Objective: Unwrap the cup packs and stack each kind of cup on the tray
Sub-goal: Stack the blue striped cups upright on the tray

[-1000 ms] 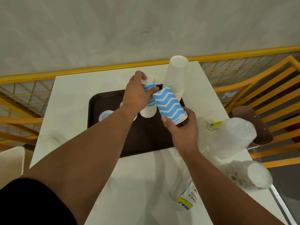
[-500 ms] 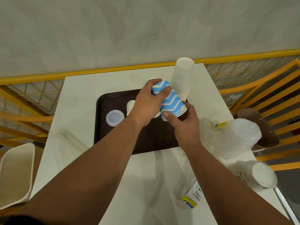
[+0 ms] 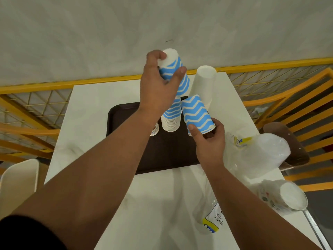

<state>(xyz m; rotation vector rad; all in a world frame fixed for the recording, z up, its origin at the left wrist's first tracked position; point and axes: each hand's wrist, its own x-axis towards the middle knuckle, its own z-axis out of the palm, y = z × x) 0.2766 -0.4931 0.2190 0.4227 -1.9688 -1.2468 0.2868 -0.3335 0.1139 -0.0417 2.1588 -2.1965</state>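
Left hand (image 3: 159,87) now lifting gripped blue cups (image 3: 173,73) high above tray (image 3: 126,112) stack (image 3: 171,116); right hand (image 3: 207,139) holding separated batch (image 3: 196,112) beside it. We're splitting, restacking ahead.

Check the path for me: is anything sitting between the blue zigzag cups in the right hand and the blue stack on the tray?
Partly. The left hand grips the top of the blue stack, covering the spot where the cups in the right hand would go on. The blue zigzag cups sit just right of it; nothing else lies between. The white stack stands behind.
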